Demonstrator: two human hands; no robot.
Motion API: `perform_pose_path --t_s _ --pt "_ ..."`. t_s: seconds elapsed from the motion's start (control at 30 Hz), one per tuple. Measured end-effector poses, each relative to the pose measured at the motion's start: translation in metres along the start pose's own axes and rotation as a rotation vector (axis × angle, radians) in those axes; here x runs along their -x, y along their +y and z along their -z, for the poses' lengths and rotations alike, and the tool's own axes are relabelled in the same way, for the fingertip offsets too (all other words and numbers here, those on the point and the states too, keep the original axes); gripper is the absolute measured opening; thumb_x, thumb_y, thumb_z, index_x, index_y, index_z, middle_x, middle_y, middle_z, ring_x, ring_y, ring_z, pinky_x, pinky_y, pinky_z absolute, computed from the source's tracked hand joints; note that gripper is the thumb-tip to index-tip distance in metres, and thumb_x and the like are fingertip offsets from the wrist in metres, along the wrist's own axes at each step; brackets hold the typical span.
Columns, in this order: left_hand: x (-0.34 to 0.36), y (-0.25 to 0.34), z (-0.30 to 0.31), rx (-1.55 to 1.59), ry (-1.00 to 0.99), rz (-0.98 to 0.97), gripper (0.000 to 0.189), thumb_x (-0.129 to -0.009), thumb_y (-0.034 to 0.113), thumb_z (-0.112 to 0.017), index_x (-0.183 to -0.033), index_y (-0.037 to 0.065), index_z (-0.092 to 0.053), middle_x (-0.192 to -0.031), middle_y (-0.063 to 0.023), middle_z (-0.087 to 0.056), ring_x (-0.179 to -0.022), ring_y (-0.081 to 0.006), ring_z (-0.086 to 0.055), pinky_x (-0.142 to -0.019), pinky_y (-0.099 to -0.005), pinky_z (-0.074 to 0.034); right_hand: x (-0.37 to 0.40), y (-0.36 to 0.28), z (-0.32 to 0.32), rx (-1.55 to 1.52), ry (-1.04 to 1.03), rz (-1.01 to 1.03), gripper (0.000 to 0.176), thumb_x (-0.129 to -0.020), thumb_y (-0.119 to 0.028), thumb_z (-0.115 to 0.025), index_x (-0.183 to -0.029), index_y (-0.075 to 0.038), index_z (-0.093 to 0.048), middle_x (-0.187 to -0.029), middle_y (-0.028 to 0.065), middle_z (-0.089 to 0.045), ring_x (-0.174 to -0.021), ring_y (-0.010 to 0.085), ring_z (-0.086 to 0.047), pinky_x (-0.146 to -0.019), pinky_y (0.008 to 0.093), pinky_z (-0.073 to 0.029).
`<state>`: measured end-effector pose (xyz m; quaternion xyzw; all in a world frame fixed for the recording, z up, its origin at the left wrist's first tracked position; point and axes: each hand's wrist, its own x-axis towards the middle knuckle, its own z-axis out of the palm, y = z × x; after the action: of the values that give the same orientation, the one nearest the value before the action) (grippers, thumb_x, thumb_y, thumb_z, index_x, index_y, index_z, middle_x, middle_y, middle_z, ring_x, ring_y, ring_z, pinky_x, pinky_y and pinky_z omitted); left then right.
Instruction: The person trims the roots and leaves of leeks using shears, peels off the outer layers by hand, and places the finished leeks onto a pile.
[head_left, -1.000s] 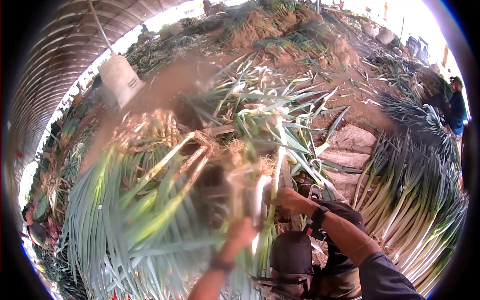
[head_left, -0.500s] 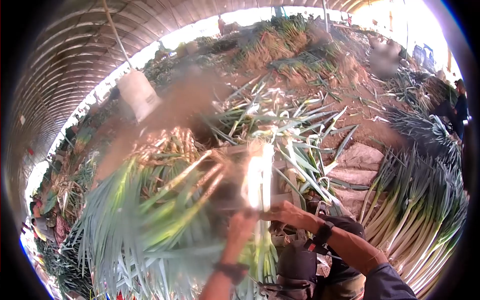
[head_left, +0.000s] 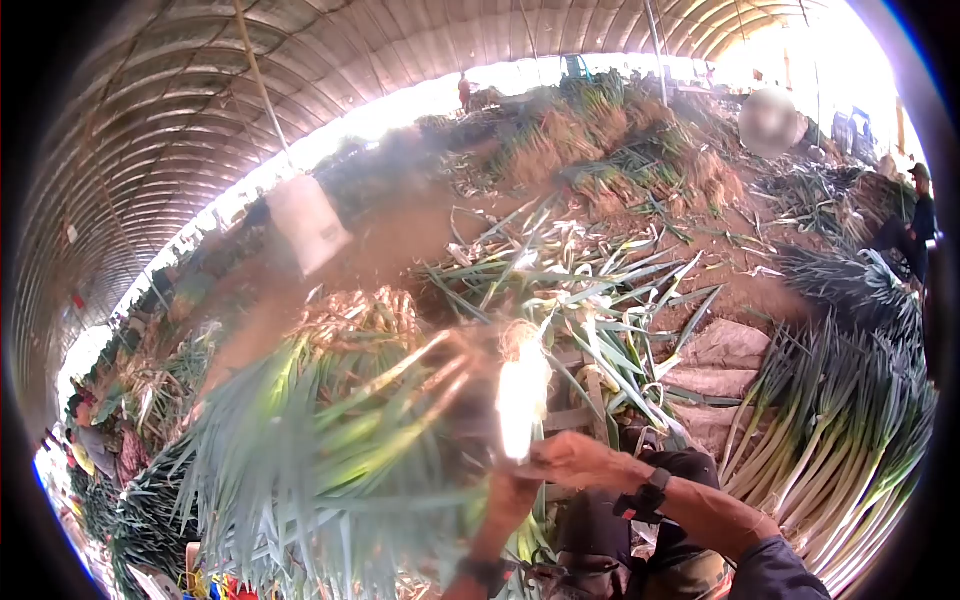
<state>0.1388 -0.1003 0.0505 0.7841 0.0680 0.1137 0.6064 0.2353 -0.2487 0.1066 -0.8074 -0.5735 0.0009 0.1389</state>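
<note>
Both of my hands are closed around a green onion (head_left: 522,385) held upright in front of me, its white stem washed out by glare and its stringy roots at the top. My left hand (head_left: 512,490) grips it lower down and is partly blurred. My right hand (head_left: 575,460) presses against the same stalk from the right, the fingertips meeting near my left hand. Exactly what the right fingers pinch is hidden. To the left lies a large heap of green onions (head_left: 300,430), roots away from me and leaves fanned toward me.
Loose leaves and trimmings (head_left: 600,290) litter the ground ahead. On the right, cleaned green onions (head_left: 830,430) lie in a long pile beside brown sacking (head_left: 715,365). A white sack-like object (head_left: 307,225) hangs near a pole. A person (head_left: 918,220) is at the far right.
My hands have shifted slightly right and down with the green onion. The camera view has tilted upward a little. The right hand now sits closer over the stalk.
</note>
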Motion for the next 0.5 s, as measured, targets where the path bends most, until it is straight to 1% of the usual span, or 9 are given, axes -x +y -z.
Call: perform_pose_path --t_s 0.03,0.1,0.13,0.17,0.23,0.3,0.37,0.47,0.5 --pt "0.002 -0.011 0.002 -0.039 0.04 0.018 0.022 -0.101 0.019 -0.058 -0.117 0.005 -0.055 -0.096 -0.0064 -0.06 -0.086 -0.0197 -0.06 -0.073 -0.0345 -0.053 0.005 0.0 0.009 0.119 0.038 0.019 0.041 -0.096 -0.035 -0.065 -0.126 -0.008 -0.055 -0.096 0.0076 -0.063 -0.082 0.0174 -0.062 -0.067 0.0288 -0.051" --pt "0.005 -0.033 0.007 -0.114 0.117 0.06 0.016 -0.101 0.015 -0.059 -0.113 0.006 -0.056 -0.087 -0.0043 -0.057 -0.077 -0.0141 -0.058 -0.062 -0.025 -0.051 0.0 0.005 0.042 -0.513 0.037 -0.567 0.06 -0.089 -0.039 -0.074 -0.135 -0.009 -0.051 -0.106 0.0106 -0.065 -0.087 0.0212 -0.066 -0.074 0.0316 -0.056" --pt "0.008 -0.051 0.007 -0.123 0.125 -0.033 0.018 -0.099 0.017 -0.061 -0.112 0.005 -0.056 -0.087 -0.0048 -0.057 -0.077 -0.0144 -0.058 -0.063 -0.0247 -0.05 0.002 0.0 0.063 -0.453 0.174 -0.535 0.068 -0.086 -0.039 -0.076 -0.139 -0.008 -0.046 -0.109 0.013 -0.065 -0.089 0.0251 -0.068 -0.078 0.0346 -0.057" --pt "0.009 -0.044 0.009 -0.041 0.095 0.025 0.028 -0.096 0.021 -0.065 -0.116 0.004 -0.055 -0.09 -0.0062 -0.058 -0.078 -0.018 -0.058 -0.066 -0.0286 -0.05 0.004 -0.007 0.082 -0.392 0.314 -0.505 0.077 -0.083 -0.039 -0.079 -0.142 -0.007 -0.042 -0.113 0.0153 -0.064 -0.091 0.0291 -0.069 -0.082 0.0375 -0.059" --pt "0.01 -0.027 0.011 0.117 0.049 0.148 0.048 -0.09 0.029 -0.073 -0.122 0.0 -0.053 -0.098 -0.009 -0.059 -0.082 -0.0251 -0.058 -0.072 -0.0365 -0.051 -0.002 0.002 0.082 -0.429 0.314 -0.444 0.087 -0.082 -0.038 -0.081 -0.143 0.002 -0.034 -0.112 0.0197 -0.065 -0.085 0.0344 -0.068 -0.081 0.0441 -0.057" --pt "0.013 -0.03 0.008 -0.157 0.026 -0.067 0.055 -0.089 0.032 -0.074 -0.128 -0.001 -0.051 -0.106 -0.0121 -0.06 -0.085 -0.0284 -0.06 -0.078 -0.0397 -0.052 -0.012 0.009 0.073 -0.501 0.242 -0.487 0.092 -0.083 -0.037 -0.08 -0.145 0.005 -0.028 -0.107 0.0214 -0.067 -0.083 0.0344 -0.067 -0.078 0.0457 -0.056" --pt "0.018 -0.03 0.006 -0.304 -0.018 -0.155 0.061 -0.09 0.032 -0.074 -0.134 -0.001 -0.049 -0.116 -0.0159 -0.059 -0.088 -0.0297 -0.061 -0.083 -0.0413 -0.053 -0.026 0.038 0.047 -0.413 0.314 -0.416 0.055 -0.082 -0.023 -0.075 -0.12 0.008 -0.052 -0.092 0.02 -0.068 -0.077 0.03 -0.067 -0.068 0.0426 -0.055" --pt "0.038 0.011 0.006 -0.098 -0.041 -0.011 0.06 -0.092 0.034 -0.07 -0.134 -0.003 -0.048 -0.117 -0.0195 -0.061 -0.092 -0.0301 -0.063 -0.082 -0.0421 -0.053 -0.052 0.047 0.086 -0.996 0.714 -0.397 0.015 -0.077 -0.002 -0.066 -0.091 0.002 -0.065 -0.082 0.0138 -0.068 -0.071 0.0258 -0.066 -0.065 0.0392 -0.054" --pt "0.043 0.011 0.005 -0.189 -0.001 -0.081 0.06 -0.093 0.034 -0.069 -0.134 -0.003 -0.047 -0.117 -0.0203 -0.061 -0.093 -0.0301 -0.064 -0.081 -0.042 -0.054 -0.059 0.058 0.09 -0.885 0.786 -0.348 0.009 -0.079 0.0 -0.063 -0.086 0.002 -0.067 -0.078 0.0124 -0.067 -0.069 0.0234 -0.063 -0.062 0.0374 -0.052"
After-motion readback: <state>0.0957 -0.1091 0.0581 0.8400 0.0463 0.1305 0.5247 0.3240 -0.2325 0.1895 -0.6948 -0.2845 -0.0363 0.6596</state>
